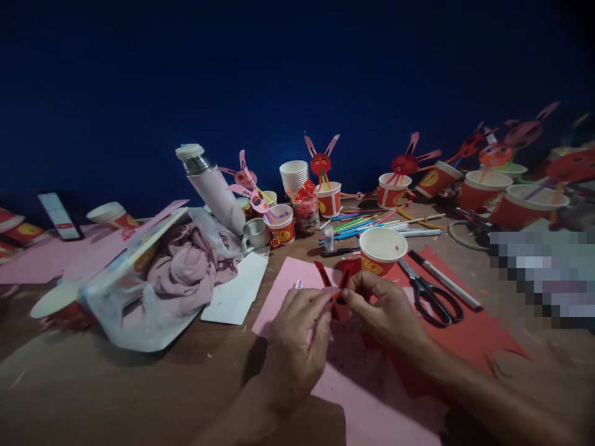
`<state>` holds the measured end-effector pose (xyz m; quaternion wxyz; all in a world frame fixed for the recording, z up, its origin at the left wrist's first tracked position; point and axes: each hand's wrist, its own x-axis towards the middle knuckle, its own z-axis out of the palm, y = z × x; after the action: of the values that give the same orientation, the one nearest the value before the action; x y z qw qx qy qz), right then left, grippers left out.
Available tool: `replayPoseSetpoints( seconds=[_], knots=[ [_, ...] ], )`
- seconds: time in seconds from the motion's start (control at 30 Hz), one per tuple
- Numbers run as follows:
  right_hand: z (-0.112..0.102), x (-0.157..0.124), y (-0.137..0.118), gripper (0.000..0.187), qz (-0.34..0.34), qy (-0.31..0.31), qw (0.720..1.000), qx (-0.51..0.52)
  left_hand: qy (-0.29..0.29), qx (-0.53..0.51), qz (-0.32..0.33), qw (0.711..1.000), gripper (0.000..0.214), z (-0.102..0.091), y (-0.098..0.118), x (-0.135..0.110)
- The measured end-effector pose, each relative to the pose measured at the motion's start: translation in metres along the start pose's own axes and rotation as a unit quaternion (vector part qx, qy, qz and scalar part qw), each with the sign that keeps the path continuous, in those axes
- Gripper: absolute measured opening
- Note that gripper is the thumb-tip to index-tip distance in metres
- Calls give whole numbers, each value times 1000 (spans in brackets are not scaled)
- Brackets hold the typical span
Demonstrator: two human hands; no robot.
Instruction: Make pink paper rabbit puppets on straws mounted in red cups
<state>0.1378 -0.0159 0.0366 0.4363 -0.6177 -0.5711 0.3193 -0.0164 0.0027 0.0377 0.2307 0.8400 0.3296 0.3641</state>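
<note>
Between my two hands is a small paper rabbit head (338, 296) with red and black ears standing up. My left hand (302, 325) is closed on its left side, thumb and fingers together. From the other side, my right hand (382, 303) pinches its right edge with thumb and forefinger. Part of the head is hidden behind the fingers. Under both hands lies pink paper (372, 396). A white-rimmed red paper cup (383, 248) stands just beyond my right hand. Black-handled scissors (434, 300) and a white marker (446, 282) rest on red paper (493, 334) to the right.
A plastic bag (139, 322) with pink cloth (181, 266) lies left, near a leaning thermos (216, 192). Finished rabbit cups (328, 201) line the back beside stacked cups (294, 176). Coloured pens (357, 226) lie mid-table. A phone (60, 217) leans far left.
</note>
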Motion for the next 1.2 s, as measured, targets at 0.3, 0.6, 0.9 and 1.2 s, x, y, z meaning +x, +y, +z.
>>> replayPoseSetpoints(
  seconds=[0.3, 0.6, 0.9, 1.2],
  knots=[
    [5, -3, 7, 16, -32, 8, 999, -9, -7, 47, 25, 999, 37, 11, -5, -3],
    [4, 0, 5, 17, -37, 69, 996, -50, -8, 59, 47, 997, 43, 17, -6, -8],
    [7, 0, 8, 14, -76, 82, 992, -54, -20, 80, 27, 996, 43, 23, -5, -10],
    [9, -2, 7, 11, -102, 73, 991, -39, -12, 34, 17, 999, 43, 24, -6, -11]
  ],
)
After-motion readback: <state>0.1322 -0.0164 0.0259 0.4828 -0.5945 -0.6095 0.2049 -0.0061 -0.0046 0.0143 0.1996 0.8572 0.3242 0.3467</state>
